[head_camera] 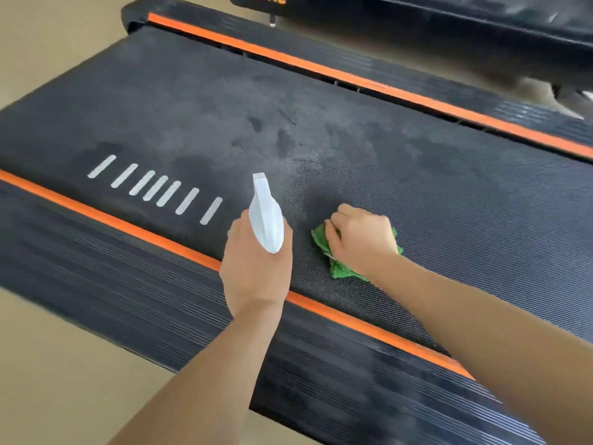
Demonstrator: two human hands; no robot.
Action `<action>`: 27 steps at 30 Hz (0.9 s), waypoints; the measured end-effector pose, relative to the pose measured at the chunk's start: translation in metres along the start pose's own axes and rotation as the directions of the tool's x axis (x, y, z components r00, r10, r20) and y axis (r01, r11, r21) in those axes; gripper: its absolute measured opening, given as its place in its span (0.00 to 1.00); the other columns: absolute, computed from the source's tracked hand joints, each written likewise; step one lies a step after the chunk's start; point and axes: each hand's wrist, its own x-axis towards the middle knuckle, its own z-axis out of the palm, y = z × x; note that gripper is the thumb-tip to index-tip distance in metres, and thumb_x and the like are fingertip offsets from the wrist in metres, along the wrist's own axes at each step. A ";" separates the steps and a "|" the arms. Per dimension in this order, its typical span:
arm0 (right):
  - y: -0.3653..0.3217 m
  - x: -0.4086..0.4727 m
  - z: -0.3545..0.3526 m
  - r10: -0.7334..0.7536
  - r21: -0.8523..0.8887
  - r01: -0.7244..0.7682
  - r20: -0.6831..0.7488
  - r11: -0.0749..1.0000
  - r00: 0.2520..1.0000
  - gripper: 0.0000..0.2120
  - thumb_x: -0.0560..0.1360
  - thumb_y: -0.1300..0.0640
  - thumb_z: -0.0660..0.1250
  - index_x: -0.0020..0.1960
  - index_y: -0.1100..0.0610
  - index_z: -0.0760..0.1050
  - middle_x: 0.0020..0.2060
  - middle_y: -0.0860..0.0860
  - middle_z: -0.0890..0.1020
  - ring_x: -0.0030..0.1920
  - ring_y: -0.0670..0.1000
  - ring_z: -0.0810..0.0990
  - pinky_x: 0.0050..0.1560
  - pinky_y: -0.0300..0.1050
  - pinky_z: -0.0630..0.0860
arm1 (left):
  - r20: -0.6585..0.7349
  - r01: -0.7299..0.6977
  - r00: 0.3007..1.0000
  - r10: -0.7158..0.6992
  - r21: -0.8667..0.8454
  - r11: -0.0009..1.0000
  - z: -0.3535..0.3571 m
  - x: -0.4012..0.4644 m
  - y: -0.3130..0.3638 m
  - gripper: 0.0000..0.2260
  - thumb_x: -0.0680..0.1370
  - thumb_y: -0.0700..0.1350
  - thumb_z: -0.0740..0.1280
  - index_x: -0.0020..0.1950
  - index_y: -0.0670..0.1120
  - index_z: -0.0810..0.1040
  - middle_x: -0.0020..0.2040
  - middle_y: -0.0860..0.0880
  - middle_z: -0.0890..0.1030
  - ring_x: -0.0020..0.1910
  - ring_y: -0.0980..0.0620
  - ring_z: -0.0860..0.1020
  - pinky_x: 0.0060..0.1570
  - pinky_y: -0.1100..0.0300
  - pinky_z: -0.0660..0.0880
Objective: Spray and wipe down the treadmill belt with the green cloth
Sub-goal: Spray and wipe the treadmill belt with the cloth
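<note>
Head view: left hand (253,271) wrapped round white spray bottle (265,216), nozzle aimed far, toward dull patch mid-belt. Right hand (361,237) w/ fingers curled, pressing bunched green cloth (343,269) flat on treadmill belt (449,203), near edge, just right of bottle. Belt's long axis runs left-right; unwiped haze lies far-left of cloth, so right hand is nearer for the next stroke.

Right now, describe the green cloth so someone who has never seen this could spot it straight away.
Start at the black treadmill belt, framed by orange strips. Near its closer orange strip, the right hand presses a crumpled cloth onto the belt. It is the only bright green thing; the left hand beside it holds a white spray bottle.
</note>
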 end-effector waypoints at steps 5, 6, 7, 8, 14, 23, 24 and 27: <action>-0.008 0.082 0.016 0.282 -0.038 -0.280 0.081 0.959 0.956 0.16 0.83 0.53 0.54 0.47 0.57 0.78 0.47 0.51 0.77 0.44 0.56 0.78 0.38 0.47 0.65 | -0.011 0.024 1.000 -0.025 -0.031 0.999 0.001 0.000 -0.002 0.08 0.81 0.57 0.66 0.50 0.55 0.71 0.45 0.55 0.75 0.47 0.51 0.75 0.49 0.52 0.72; -0.009 0.091 0.017 0.326 -0.017 -0.326 0.103 0.945 0.940 0.15 0.83 0.54 0.54 0.47 0.57 0.77 0.47 0.51 0.76 0.46 0.57 0.78 0.40 0.48 0.67 | -0.007 0.036 0.999 -0.036 -0.047 0.998 0.001 0.001 0.000 0.08 0.81 0.57 0.67 0.49 0.57 0.70 0.44 0.56 0.75 0.46 0.51 0.75 0.49 0.52 0.72; -0.010 0.093 0.017 0.342 -0.005 -0.344 0.120 0.939 0.932 0.14 0.82 0.54 0.54 0.45 0.56 0.76 0.46 0.51 0.75 0.46 0.57 0.78 0.40 0.48 0.67 | -0.002 0.047 0.999 -0.047 -0.057 0.997 0.001 0.001 0.001 0.09 0.81 0.57 0.67 0.49 0.58 0.69 0.44 0.58 0.74 0.46 0.52 0.75 0.49 0.53 0.71; -0.013 0.088 0.014 0.329 0.006 -0.332 0.129 0.943 0.935 0.14 0.82 0.54 0.54 0.43 0.55 0.73 0.44 0.50 0.73 0.46 0.57 0.78 0.40 0.48 0.67 | 0.002 0.055 0.998 -0.055 -0.053 0.997 0.000 0.000 0.001 0.09 0.81 0.58 0.67 0.49 0.58 0.68 0.44 0.59 0.73 0.46 0.52 0.74 0.49 0.53 0.70; -0.025 -0.027 -0.018 -0.104 0.108 0.094 0.088 0.990 0.991 0.16 0.79 0.47 0.57 0.35 0.52 0.70 0.36 0.48 0.74 0.38 0.55 0.78 0.30 0.43 0.61 | -0.003 0.068 0.998 -0.068 -0.060 0.996 -0.001 -0.001 0.001 0.09 0.81 0.57 0.68 0.51 0.56 0.69 0.49 0.57 0.75 0.47 0.51 0.73 0.50 0.52 0.71; -0.041 0.057 0.013 0.109 0.037 -0.109 0.005 0.993 0.994 0.16 0.81 0.51 0.58 0.41 0.57 0.77 0.42 0.51 0.77 0.40 0.57 0.79 0.33 0.47 0.63 | -0.035 0.035 0.999 -0.037 -0.062 0.997 0.005 0.000 -0.003 0.11 0.81 0.56 0.69 0.58 0.52 0.76 0.51 0.57 0.74 0.49 0.53 0.71 0.53 0.54 0.70; -0.048 0.062 0.017 0.129 0.053 -0.130 0.009 0.990 0.992 0.16 0.82 0.51 0.58 0.41 0.57 0.78 0.42 0.51 0.77 0.40 0.57 0.79 0.34 0.47 0.62 | -0.034 0.039 0.999 -0.041 -0.070 0.997 0.005 0.000 -0.003 0.10 0.81 0.57 0.69 0.57 0.53 0.75 0.51 0.58 0.74 0.50 0.53 0.72 0.53 0.53 0.71; -0.050 0.039 0.009 0.012 0.143 -0.008 -0.024 0.990 1.000 0.15 0.79 0.50 0.61 0.37 0.55 0.75 0.38 0.49 0.76 0.38 0.56 0.78 0.32 0.44 0.59 | -0.036 0.035 0.999 -0.037 -0.053 0.998 0.005 0.001 -0.002 0.10 0.81 0.57 0.68 0.53 0.53 0.72 0.51 0.55 0.76 0.49 0.50 0.74 0.54 0.50 0.74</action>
